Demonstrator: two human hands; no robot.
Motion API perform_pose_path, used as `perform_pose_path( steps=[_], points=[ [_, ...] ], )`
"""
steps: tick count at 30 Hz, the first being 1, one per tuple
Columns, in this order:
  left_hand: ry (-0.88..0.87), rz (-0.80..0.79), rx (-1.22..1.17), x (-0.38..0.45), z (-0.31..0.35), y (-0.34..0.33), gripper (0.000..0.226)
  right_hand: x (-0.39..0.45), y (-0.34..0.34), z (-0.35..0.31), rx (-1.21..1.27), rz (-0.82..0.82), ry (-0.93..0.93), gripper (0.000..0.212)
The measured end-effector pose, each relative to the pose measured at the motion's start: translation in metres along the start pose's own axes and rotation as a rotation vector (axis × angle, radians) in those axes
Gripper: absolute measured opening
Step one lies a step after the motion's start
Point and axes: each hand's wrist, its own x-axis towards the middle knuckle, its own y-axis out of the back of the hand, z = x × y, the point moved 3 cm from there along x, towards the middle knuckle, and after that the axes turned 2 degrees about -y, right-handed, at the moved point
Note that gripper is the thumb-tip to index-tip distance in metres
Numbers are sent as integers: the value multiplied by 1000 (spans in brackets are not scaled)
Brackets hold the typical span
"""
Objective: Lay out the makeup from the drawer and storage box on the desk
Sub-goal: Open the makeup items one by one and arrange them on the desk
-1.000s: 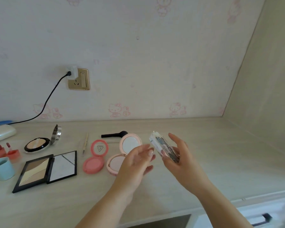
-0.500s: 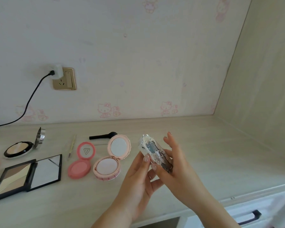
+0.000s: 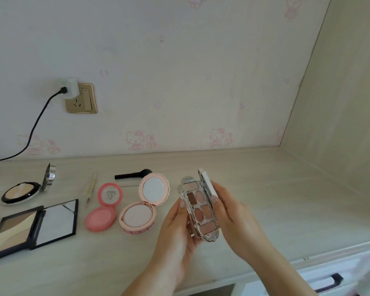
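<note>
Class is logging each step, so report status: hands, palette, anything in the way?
Left hand and right hand both hold eyeshadow palette, lid open, above desk. Bare desk below; pink compact left.

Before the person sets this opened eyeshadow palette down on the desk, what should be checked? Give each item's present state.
1. Eyeshadow palette held by both the left hand and right hand: ok.
2. Palette lid opened like the others laid out: ok.
3. Bare desk to the right of the pink powder compact: ok.
4. Palette clear of that compact: ok.
5. Pans intact: cannot tell.
</note>
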Motion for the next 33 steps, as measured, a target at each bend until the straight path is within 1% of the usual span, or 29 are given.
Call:
perform_pose_path(
  steps=[2, 6, 9, 11, 13, 15, 16, 18, 22, 26, 30, 33],
  points=[
    [56, 35, -29, 3, -1, 2, 36, 9, 3, 7, 142, -26, -79, 30],
    [132, 80, -61, 10, -1, 8, 31, 28, 3, 34, 501, -72, -309, 31],
    [141, 142, -78, 10, 3, 11, 28, 40, 6, 44, 643, -100, -399, 31],
    [112, 206, -93, 8, 5, 15, 33, 47, 8, 48, 619, -138, -426, 31],
    [82, 258, -45, 7, 5, 19, 37, 56, 7, 53, 583, -163, -448, 30],
    [67, 278, -1, 4, 6, 20, 39, 64, 4, 56, 528, -164, -464, 27],
    [68, 274, 2, 1, 7, 18, 37, 67, 3, 56, 495, -167, -465, 26],
    [79, 239, -9, -4, 10, 14, 24, 73, -2, 57, 452, -181, -459, 27],
    [66, 182, -10, -8, 15, 12, 28, 81, -10, 55, 443, -238, -446, 27],
    [67, 171, -15, -10, 20, 10, 30, 89, -12, 52, 442, -253, -437, 26],
    [82, 148, -3, -9, 19, 15, 29, 94, -14, 53, 379, -324, -409, 30],
    [100, 150, -5, -8, 19, 20, 28, 98, -15, 56, 384, -347, -389, 32]
  ],
)
